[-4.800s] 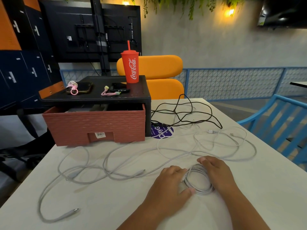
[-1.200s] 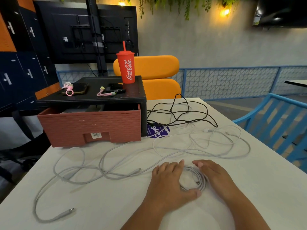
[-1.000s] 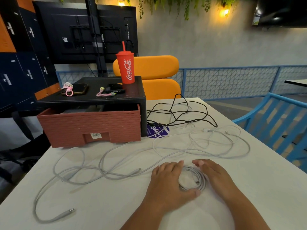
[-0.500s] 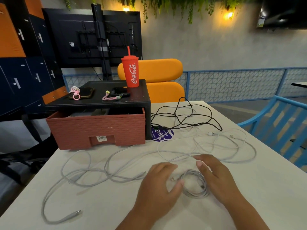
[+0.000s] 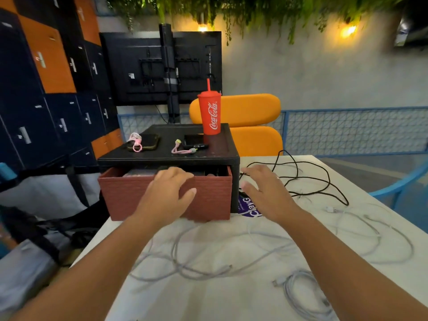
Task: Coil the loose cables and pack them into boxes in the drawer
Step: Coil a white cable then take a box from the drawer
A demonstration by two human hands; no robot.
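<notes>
Reaching for drawer, partly pulled out | left hand grasps its front rim, fingers hooked over top | right hand released, fingers spread, above table beside drawer | coiled cable on table by right forearm | loose white cables and black cable sprawl on table

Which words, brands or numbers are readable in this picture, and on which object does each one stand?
"Coca-Cola": white script on the red plastic cup with a straw.
"clayG": white letters on the purple round sticker, partly covered; the rest does not show.
Small labels on the dark blue and orange locker doors: too blurred to read.
Small white sticker on the back of the black monitor: too small to read.
</notes>
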